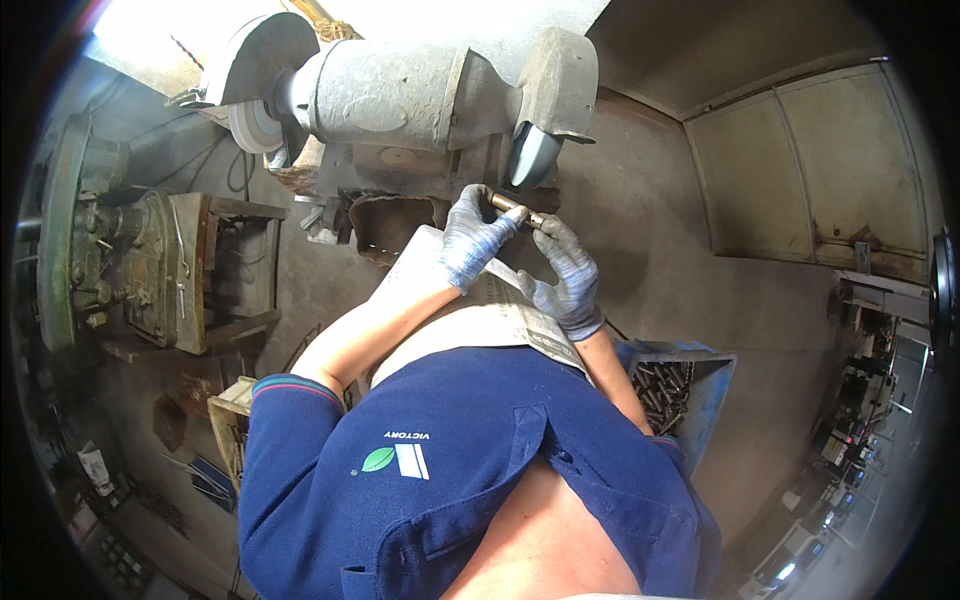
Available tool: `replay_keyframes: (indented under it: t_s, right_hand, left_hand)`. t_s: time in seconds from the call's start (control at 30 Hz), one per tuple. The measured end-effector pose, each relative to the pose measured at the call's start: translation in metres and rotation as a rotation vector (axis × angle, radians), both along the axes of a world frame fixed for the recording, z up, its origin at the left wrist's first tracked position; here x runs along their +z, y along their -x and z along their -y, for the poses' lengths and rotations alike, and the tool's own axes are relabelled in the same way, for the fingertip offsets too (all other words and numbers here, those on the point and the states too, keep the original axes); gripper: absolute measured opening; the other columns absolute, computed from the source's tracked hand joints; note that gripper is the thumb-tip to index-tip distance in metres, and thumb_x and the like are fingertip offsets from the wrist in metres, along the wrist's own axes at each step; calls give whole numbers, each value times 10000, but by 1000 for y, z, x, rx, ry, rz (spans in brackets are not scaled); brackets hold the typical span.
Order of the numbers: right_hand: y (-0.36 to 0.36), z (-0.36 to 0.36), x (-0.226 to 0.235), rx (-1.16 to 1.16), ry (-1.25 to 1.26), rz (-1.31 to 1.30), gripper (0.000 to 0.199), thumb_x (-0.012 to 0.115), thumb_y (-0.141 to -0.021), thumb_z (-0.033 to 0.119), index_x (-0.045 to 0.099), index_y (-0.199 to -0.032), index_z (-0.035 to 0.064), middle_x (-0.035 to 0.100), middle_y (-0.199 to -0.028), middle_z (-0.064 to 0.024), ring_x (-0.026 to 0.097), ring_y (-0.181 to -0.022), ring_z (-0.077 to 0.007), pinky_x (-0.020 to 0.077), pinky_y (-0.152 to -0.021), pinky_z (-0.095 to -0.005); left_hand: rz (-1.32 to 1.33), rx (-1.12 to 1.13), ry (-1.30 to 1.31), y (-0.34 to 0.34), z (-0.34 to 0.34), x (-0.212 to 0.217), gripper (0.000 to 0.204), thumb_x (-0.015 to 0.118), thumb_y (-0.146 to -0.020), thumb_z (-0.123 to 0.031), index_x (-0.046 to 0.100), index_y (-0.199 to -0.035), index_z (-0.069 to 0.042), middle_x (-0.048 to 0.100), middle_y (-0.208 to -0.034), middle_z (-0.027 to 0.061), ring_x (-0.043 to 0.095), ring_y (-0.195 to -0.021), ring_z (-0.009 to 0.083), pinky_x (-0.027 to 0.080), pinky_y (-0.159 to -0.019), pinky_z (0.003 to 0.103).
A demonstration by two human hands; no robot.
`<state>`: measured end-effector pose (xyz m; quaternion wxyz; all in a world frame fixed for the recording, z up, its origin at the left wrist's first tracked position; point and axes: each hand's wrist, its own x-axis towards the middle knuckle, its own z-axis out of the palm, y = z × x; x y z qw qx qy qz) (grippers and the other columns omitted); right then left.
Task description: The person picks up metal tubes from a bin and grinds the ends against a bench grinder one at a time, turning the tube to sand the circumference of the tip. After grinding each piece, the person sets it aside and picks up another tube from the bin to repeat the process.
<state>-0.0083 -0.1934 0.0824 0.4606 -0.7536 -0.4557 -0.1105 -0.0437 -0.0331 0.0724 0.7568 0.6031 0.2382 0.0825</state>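
While a grinder [385, 95] takes up the top of the head view, the small metal rod [508, 204] lies just below its right-hand wheel [535, 157], with the gloved left hand's [470, 238] fingers clamped on it; the gloved right hand's [568, 280] fingers meet its other end, though I cannot tell how firmly they close. The grey, worn floor [770, 320] spreads around, carrying a green machine [130, 260] at left and a blue bin [713, 385] of metal pieces [660, 392] at right, near tall, stained panels [860, 165].
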Motion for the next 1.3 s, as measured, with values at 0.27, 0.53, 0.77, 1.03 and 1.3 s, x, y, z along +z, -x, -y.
replay_keyframes:
  t_s: [0.27,0.53,0.77,1.03,1.3]
  right_hand:
    - [-4,8,-17,-100,-49,-139,318,644,-795,94,617,-1100,10,558,-1149,-149,519,-1119,-254,421,-943,-339]
    - [-16,7,-45,-104,-234,-559,211,505,-893,23,613,-1061,-46,540,-1177,-148,485,-1141,-228,433,-968,-369]
    - [-29,3,-56,-121,-173,-729,215,512,-904,73,610,-1050,-50,587,-1110,-150,549,-1062,-221,444,-949,-361]
    - [-43,12,-77,-177,-298,-971,253,541,-907,163,615,-1024,-49,635,-1007,-142,608,-946,-224,467,-914,-363]
    - [-36,-19,-84,-86,-455,-1142,270,551,-904,172,603,-1026,-64,617,-1030,-172,596,-988,-254,457,-935,-377]
  left_hand:
    - [105,-30,270,0,-10,1,170,647,-830,-106,546,-930,-12,600,-812,48,581,-684,97,504,-614,232]
    - [32,-84,147,-11,-28,-27,113,617,-847,-74,628,-917,14,642,-794,40,593,-688,80,486,-636,205]
    - [5,34,286,-22,-23,-44,90,615,-843,-57,630,-887,20,647,-788,51,603,-646,107,509,-607,225]
    - [-45,55,425,-42,-9,-67,85,592,-849,-31,619,-880,44,642,-805,108,626,-652,184,557,-602,288]
    - [-91,91,383,-35,-36,-69,83,590,-845,-25,611,-870,52,643,-754,106,625,-598,183,558,-547,291]
